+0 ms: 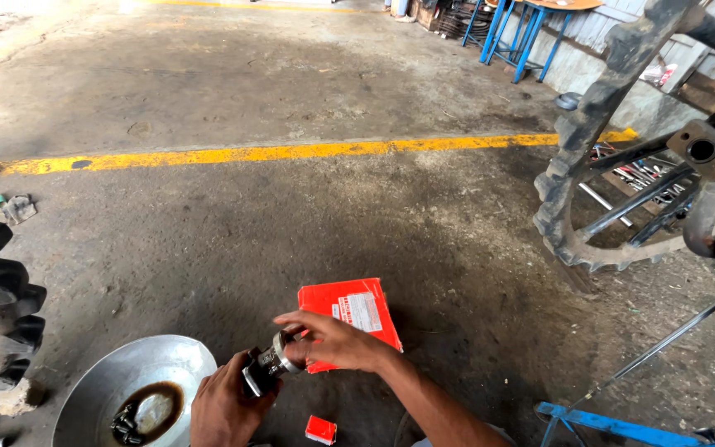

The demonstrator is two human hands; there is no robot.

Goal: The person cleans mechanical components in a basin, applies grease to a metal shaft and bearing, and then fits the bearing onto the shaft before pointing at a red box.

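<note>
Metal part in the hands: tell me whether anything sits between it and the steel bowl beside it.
Nothing visible does. The metal part is gripped by the left hand and right hand, just right of the steel bowl; only bare concrete floor shows around them. The red box lies on the other side.

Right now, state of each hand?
Left hand: closed on the dark lower end of the metal cylindrical part.
Right hand: fingers pinched on the same part's upper end.
</note>
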